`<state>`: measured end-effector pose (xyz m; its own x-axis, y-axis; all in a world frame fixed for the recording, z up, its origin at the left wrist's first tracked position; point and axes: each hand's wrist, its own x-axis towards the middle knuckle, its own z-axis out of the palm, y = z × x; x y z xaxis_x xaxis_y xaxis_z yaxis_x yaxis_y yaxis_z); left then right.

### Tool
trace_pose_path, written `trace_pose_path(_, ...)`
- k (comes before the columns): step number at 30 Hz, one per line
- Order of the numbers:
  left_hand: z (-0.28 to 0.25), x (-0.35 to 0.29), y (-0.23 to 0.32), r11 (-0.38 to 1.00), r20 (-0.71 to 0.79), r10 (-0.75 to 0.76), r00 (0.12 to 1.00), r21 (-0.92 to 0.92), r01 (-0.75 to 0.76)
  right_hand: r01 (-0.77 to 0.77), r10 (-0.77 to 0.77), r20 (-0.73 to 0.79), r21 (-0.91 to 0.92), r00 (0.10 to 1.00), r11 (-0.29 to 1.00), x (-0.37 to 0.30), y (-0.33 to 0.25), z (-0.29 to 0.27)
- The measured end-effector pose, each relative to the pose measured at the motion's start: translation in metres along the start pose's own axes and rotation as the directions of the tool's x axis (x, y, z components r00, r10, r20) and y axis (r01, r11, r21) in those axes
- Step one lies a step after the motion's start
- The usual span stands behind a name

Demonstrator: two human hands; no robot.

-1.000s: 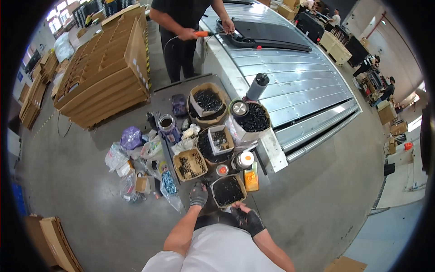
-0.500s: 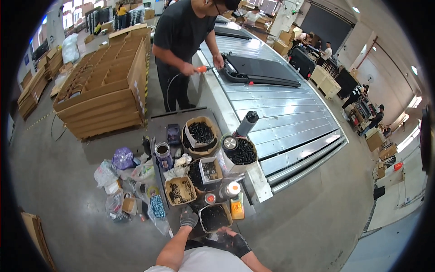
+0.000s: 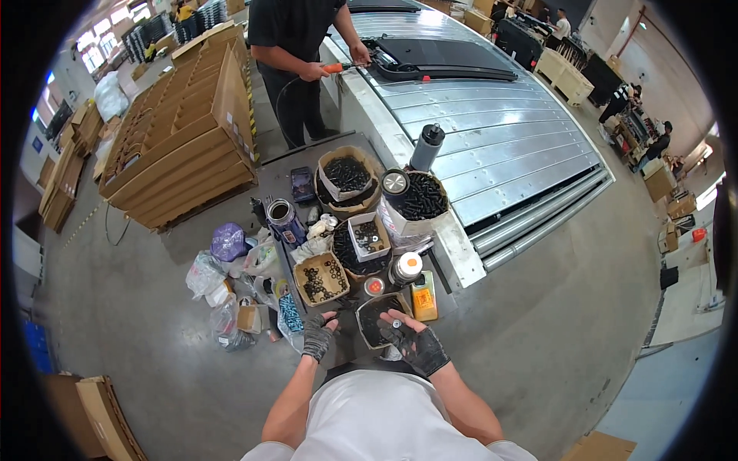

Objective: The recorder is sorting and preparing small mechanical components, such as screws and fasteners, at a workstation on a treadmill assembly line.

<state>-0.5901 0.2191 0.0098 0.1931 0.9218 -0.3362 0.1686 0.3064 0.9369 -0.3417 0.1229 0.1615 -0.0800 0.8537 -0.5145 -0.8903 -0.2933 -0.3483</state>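
Note:
Both my hands wear dark fingerless gloves over the near end of the cluttered table. My left hand (image 3: 317, 336) hovers beside a small open box of dark loose parts (image 3: 370, 329), thumb and index finger apart, with nothing visible between them. On the other side of that box, my right hand (image 3: 421, 347) is turned palm up. A small round metal piece (image 3: 396, 324) lies on its fingers; its exact kind is too small to tell. Just beyond my left hand stands a cardboard box of small dark rings (image 3: 321, 280).
Beyond are a white box of small parts (image 3: 369, 237), bags of black parts (image 3: 421, 197), a steel flask (image 3: 406, 269) and a yellow-labelled container (image 3: 424, 298). A co-worker (image 3: 296, 69) holds an orange-handled tool at a black panel (image 3: 446, 60) on the metal-topped bench (image 3: 492, 138).
My left hand has lifted back from beside the ring box, fingers now showing. My right hand has turned palm up beside the near box, a small metal piece on it. The view has shifted.

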Motion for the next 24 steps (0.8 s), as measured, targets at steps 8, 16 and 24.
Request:
trace_pose_path(8, 0.004, -0.049, 0.107, 0.995, 0.246, -0.009, 0.969, -0.094, 0.033, 0.098, -0.091, 0.048, -0.159, 0.995, 0.982, 0.01, 0.014, -0.01)
trace_pose_path(16, 0.032, -0.051, 0.118, 0.996, 0.205, 0.063, 0.977, 0.049, -0.075, 0.128, -0.127, 0.018, -0.139, 0.992, 0.982, 0.027, 0.025, -0.002)
trace_pose_path(24, 0.041, -0.042, 0.119, 0.973, 0.209, 0.158, 0.965, 0.132, -0.188, 0.143, -0.146, -0.035, -0.07, 0.989, 0.987, 0.04, 0.03, 0.011)
